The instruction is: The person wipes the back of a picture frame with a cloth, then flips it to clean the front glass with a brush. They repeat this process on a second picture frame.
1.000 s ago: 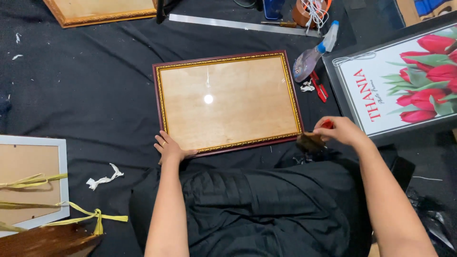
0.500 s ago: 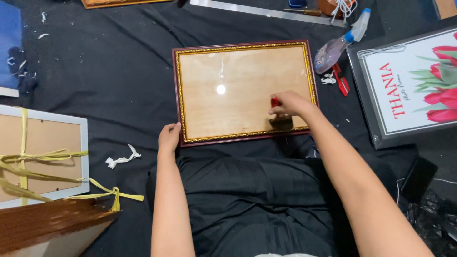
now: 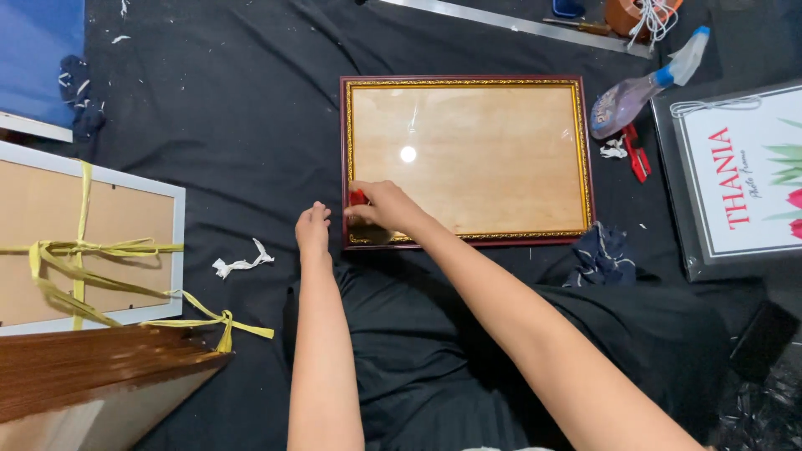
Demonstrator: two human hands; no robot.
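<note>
1. The rectangular dark-red wooden picture frame with gold inner trim [image 3: 466, 160] is lying flat on the black cloth [image 3: 234, 125], long axis running 9 to 3 o'clock.
2. The right hand [image 3: 386, 209] is pinching a small red tool [image 3: 358, 198] at the frame's 7 o'clock corner.
3. The left hand [image 3: 313, 231] is resting just beside that corner, fingers curled together.

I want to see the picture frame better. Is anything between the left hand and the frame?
Nothing visible. The left hand rests on the black cloth just beside the picture frame, near its lower left corner; the right hand lies on that corner.
</note>
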